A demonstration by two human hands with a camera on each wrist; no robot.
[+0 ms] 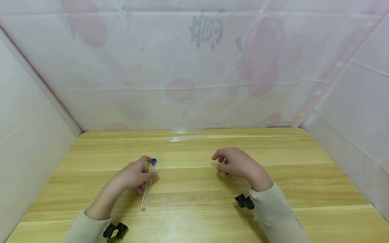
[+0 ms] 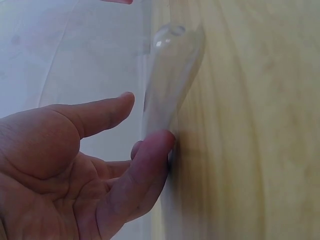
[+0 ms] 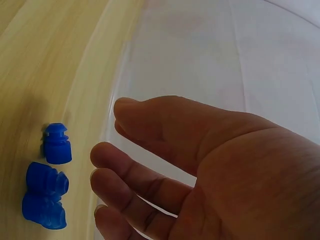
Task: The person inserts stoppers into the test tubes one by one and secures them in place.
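Note:
A clear test tube (image 1: 146, 194) with a blue cap (image 1: 153, 161) lies on the wooden table (image 1: 188, 202), pointing away from me. My left hand (image 1: 136, 175) rests beside it with relaxed fingers. In the left wrist view a fingertip (image 2: 157, 142) touches the tube (image 2: 170, 80), while the thumb (image 2: 100, 112) stays just off it. My right hand (image 1: 235, 163) hovers palm down with loosely curled fingers and holds nothing. Loose blue caps (image 3: 56, 144) lie on the table just beyond its fingers (image 3: 130, 172), and show only as a dark speck (image 1: 226, 173) under the hand in the head view.
More clear tubes (image 1: 186, 135) lie side by side at the table's far edge. White sheeting walls (image 1: 194, 67) close in the back and both sides. Black wrist mounts (image 1: 244, 201) sit on both sleeves.

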